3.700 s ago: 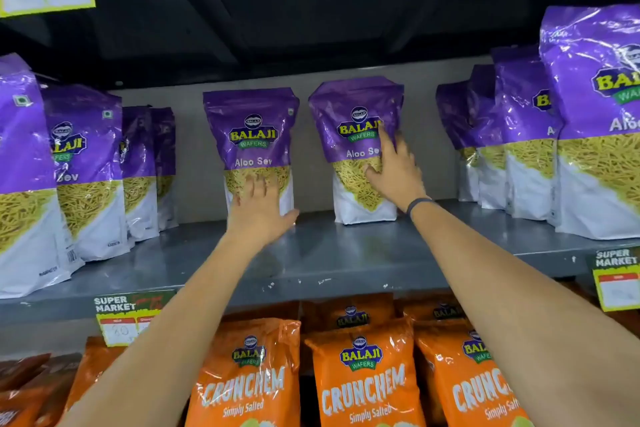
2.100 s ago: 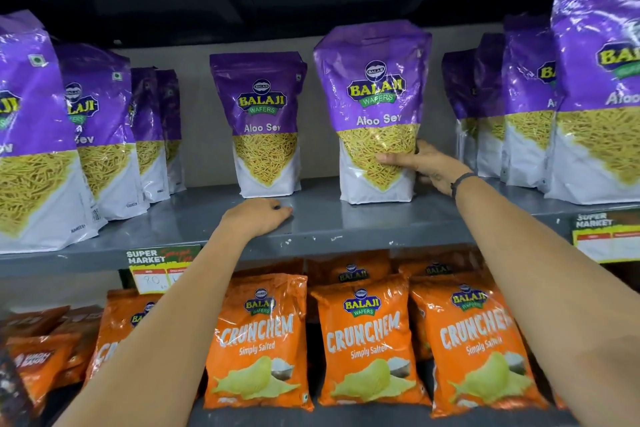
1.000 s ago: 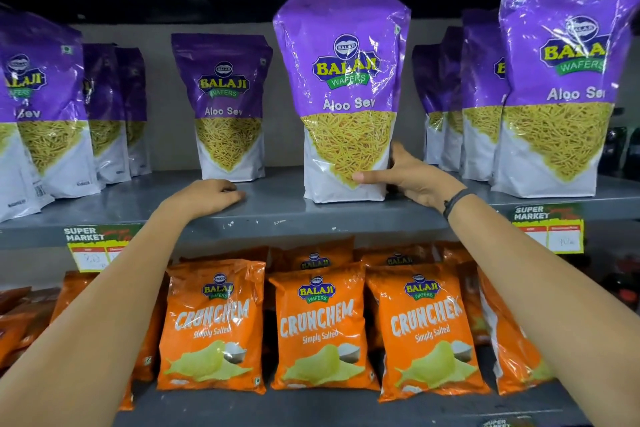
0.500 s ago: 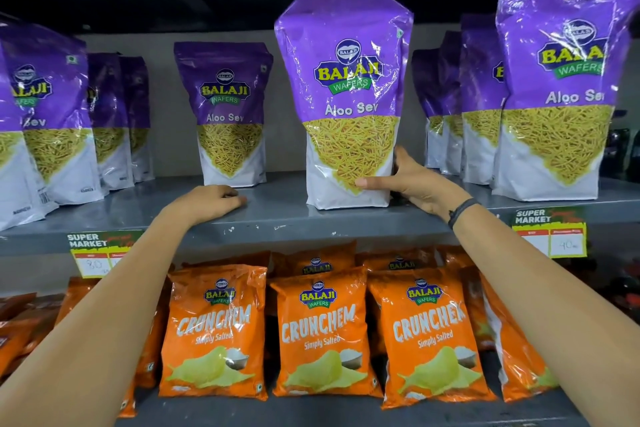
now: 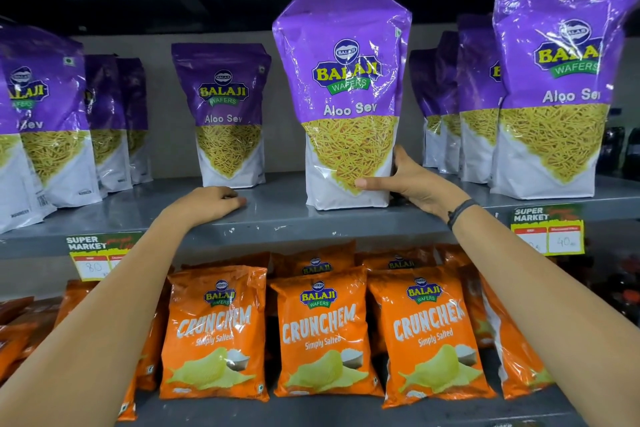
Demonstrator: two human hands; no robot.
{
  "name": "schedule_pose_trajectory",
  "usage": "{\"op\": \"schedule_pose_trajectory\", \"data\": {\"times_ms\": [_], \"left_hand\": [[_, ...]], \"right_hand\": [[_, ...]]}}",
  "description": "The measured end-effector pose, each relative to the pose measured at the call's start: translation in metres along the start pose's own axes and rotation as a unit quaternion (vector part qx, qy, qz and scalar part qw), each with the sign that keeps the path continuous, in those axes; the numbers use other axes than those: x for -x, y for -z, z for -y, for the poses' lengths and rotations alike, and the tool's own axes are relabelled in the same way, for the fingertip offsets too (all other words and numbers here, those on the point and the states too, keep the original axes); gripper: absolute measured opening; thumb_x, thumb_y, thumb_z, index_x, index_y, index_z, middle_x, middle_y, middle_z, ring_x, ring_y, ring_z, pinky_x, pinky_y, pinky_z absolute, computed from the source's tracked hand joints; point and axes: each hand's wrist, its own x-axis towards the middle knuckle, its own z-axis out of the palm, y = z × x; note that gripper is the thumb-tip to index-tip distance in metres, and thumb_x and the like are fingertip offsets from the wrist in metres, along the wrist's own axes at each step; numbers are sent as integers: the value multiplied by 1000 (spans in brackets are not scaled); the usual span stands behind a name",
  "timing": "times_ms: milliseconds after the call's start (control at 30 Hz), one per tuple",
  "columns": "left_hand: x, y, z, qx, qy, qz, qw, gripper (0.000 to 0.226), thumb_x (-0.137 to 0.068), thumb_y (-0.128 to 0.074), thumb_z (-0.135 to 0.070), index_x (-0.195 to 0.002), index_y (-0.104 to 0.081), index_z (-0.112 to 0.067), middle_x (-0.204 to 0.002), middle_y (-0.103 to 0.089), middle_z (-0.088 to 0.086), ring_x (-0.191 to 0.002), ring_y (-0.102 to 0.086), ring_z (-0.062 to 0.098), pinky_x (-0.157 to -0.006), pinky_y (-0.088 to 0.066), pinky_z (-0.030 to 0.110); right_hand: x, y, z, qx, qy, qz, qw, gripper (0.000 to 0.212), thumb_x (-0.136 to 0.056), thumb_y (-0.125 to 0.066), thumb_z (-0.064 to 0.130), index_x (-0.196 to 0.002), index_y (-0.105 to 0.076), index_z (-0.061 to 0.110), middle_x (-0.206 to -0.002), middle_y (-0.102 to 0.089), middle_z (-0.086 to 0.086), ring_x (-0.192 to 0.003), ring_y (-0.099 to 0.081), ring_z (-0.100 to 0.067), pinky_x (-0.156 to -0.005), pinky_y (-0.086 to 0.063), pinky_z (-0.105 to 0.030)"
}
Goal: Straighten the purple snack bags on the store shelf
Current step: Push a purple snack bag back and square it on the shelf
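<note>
A purple Aloo Sev bag (image 5: 343,80) stands upright near the front edge of the grey shelf (image 5: 277,215). My right hand (image 5: 412,184) grips its lower right corner, thumb across the front and fingers behind. A second purple bag (image 5: 223,107) stands farther back to the left. My left hand (image 5: 204,201) rests curled on the shelf in front of that bag, holding nothing. More purple bags stand in a row at the left (image 5: 45,107) and another row at the right (image 5: 554,80).
Orange Crunchem chip bags (image 5: 322,329) fill the lower shelf below my arms. Price tags hang on the shelf edge at the left (image 5: 93,253) and right (image 5: 547,229). A dark shelf underside spans the top of the view.
My right hand has drawn the middle purple bag from the back of the shelf forward to its front edge. My left hand left the other bag and settled on the shelf.
</note>
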Motion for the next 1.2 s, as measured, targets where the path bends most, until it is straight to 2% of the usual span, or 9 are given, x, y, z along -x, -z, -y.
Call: {"op": "schedule_pose_trajectory", "data": {"times_ms": [167, 400, 600, 1033, 1133, 1200], "left_hand": [[1, 0, -1, 3, -2, -3, 1000, 45, -88, -41, -52, -120, -60, -26, -137, -54, 10, -121, -49, 30, -97, -38, 36], [2, 1, -3, 5, -2, -6, 1000, 45, -88, -42, -50, -118, -61, -23, -133, -56, 11, -117, -50, 30, -95, -39, 35], [2, 0, -2, 4, 1, -7, 1000, 46, -88, -42, -51, -122, -59, -26, -137, -54, 10, -120, -49, 30, -98, -39, 36], [0, 0, 0, 5, 1, -2, 1000, 48, -87, -41, -54, -125, -57, -27, -139, -52, 9, -122, -48, 29, -97, -38, 36], [-1, 0, 0, 2, -1, -4, 1000, 47, -87, -41, -54, -122, -59, -27, -137, -54, 9, -120, -49, 29, -95, -39, 35], [-1, 0, 0, 2, 0, -5, 1000, 47, -87, -41, -54, -120, -60, -26, -135, -55, 9, -118, -50, 29, -93, -39, 35]], "right_hand": [[0, 1, 0, 5, 7, 10, 1000, 108, -47, -87, 37, -138, -29, 26, -134, -52, 10, -127, -48, -11, -105, -39, -27], [2, 0, 1, 9, 4, 7, 1000, 109, -47, -86, 37, -139, -28, 24, -138, -50, 5, -129, -46, -15, -111, -37, -35], [3, 1, 4, 15, -2, 10, 1000, 120, -39, -88, 46, -140, -27, 25, -138, -49, 6, -129, -46, -15, -113, -35, -39], [2, 1, 2, 3, -4, 0, 1000, 109, -38, -88, 43, -129, -31, 27, -127, -51, 13, -127, -47, -13, -110, -37, -35], [3, 2, 1, -12, 10, -10, 1000, 109, -41, -86, 47, -133, -31, 24, -134, -50, 6, -129, -45, -16, -111, -37, -38], [6, 3, 2, -32, 21, -43, 998, 114, -49, -82, 49, -142, -24, 20, -144, -45, 0, -135, -41, -20, -113, -34, -42]]}}
